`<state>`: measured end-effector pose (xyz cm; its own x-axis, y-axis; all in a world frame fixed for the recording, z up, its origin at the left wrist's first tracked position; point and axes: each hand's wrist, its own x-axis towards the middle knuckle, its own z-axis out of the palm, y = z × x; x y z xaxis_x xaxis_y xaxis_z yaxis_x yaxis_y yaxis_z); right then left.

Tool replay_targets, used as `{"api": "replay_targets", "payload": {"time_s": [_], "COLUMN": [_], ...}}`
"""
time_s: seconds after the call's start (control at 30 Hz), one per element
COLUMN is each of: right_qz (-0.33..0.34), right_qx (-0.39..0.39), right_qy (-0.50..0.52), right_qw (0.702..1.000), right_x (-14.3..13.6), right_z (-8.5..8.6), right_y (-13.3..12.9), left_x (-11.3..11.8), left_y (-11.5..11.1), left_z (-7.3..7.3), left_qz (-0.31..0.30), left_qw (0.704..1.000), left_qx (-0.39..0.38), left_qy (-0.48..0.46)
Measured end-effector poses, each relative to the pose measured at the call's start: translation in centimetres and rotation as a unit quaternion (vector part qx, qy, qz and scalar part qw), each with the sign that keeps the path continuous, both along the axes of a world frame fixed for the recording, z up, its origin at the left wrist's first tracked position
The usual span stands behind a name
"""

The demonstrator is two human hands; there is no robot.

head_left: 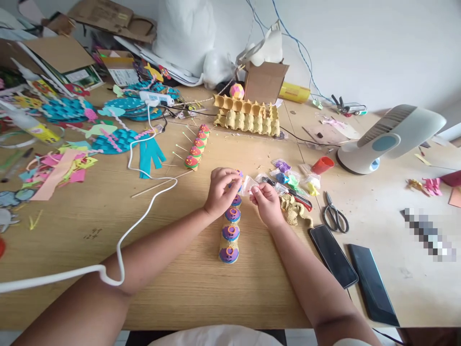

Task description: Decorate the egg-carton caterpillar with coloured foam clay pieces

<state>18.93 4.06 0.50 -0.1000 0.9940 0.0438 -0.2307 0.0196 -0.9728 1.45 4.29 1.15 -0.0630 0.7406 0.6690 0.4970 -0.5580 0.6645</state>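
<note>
In the head view, my right hand [267, 204] pinches a small clear plastic bag [248, 185] between thumb and fingers. Close by on the left, my left hand [222, 193] has its fingers curled together near the bag; whatever lies between its fingertips is too small to make out. Below both hands runs an egg-carton strip [230, 233] of several cups, topped with purple and blue and bearing orange rings and dark face marks. Its far end is partly hidden by my left hand.
Right of my hands lie bags of coloured clay [283, 178], a red cup [322, 165], scissors [334, 214] and a phone [333, 257]. Farther back stand a red-green carton strip [198, 146], egg cartons [248, 117] and a white fan [389, 139]. A white cable [154, 197] crosses the left side.
</note>
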Motion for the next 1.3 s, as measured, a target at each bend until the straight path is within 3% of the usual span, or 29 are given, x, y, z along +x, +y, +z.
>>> {"api": "replay_targets", "payload": {"time_s": [0.13, 0.3, 0.43, 0.53, 0.67, 0.8, 1.3], "right_qz": [0.009, 0.047, 0.072, 0.038, -0.076, -0.062, -0.047], "right_qx": [0.005, 0.032, 0.09, 0.162, 0.275, 0.343, 0.317], "right_qy": [-0.009, -0.05, -0.062, -0.086, -0.167, -0.272, -0.277], "right_qw": [1.0, 0.997, 0.991, 0.982, 0.944, 0.897, 0.906], "right_x": [0.0, -0.1, -0.6, -1.0, -0.7, -0.2, -0.8], "right_z": [-0.1, -0.5, -0.7, -0.9, -0.7, 0.1, 0.3], "right_y": [-0.1, -0.2, -0.6, -0.8, -1.0, -1.1, -1.2], "left_x": [-0.6, -1.4, -1.4, -1.1, -0.4, 0.1, -0.2], "left_y": [-0.6, -1.8, -3.1, -3.4, -2.3, -1.4, -1.1], "left_z": [-0.1, -1.0, -1.1, -0.9, -0.6, -0.3, -1.0], "left_qz": [0.007, -0.035, -0.008, 0.014, 0.007, -0.023, -0.064], "left_qw": [0.999, 0.995, 0.998, 0.999, 1.0, 0.999, 0.994], "left_qx": [-0.044, -0.092, -0.057, -0.03, -0.006, 0.032, 0.063], "left_qy": [0.014, -0.014, -0.011, -0.01, -0.003, 0.016, 0.058]}}
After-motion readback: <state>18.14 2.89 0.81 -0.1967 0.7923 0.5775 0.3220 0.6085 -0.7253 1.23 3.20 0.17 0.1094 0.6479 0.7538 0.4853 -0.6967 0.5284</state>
